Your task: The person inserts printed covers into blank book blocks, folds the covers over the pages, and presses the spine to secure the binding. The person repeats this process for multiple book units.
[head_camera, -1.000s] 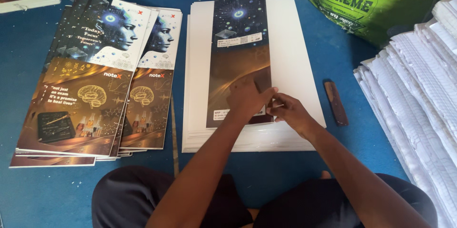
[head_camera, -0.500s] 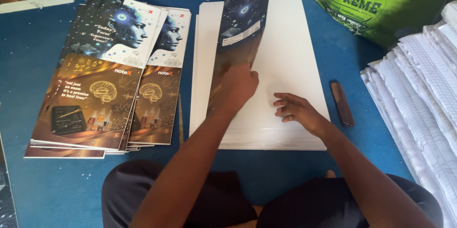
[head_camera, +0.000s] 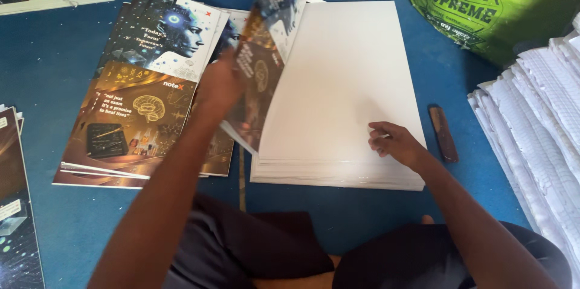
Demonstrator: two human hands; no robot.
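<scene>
Left hand (head_camera: pixel 220 86): I see it pinching a printed cover sheet (head_camera: pixel 266 53), lifted and tilted, blurred.
Right hand (head_camera: pixel 396 143): fingers curled loosely, resting on the white sheet stack (head_camera: pixel 344 65) beneath it.
Left of my left hand: pile of printed covers (head_camera: pixel 145 89).
Right of my right hand: small brown tool (head_camera: pixel 443 133) on the blue surface (head_camera: pixel 54 71).

Lifted cover sheet (head_camera: pixel 266 53) motion-blurred, its top cut by the upper edge, left hand (head_camera: pixel 219 86) blurred with fingers hidden behind it, green sack (head_camera: pixel 495 5) cut off at top and right, ruled paper stacks (head_camera: pixel 538 126) running past the right edge, dark covers (head_camera: pixel 15 204) cropped at left
</scene>
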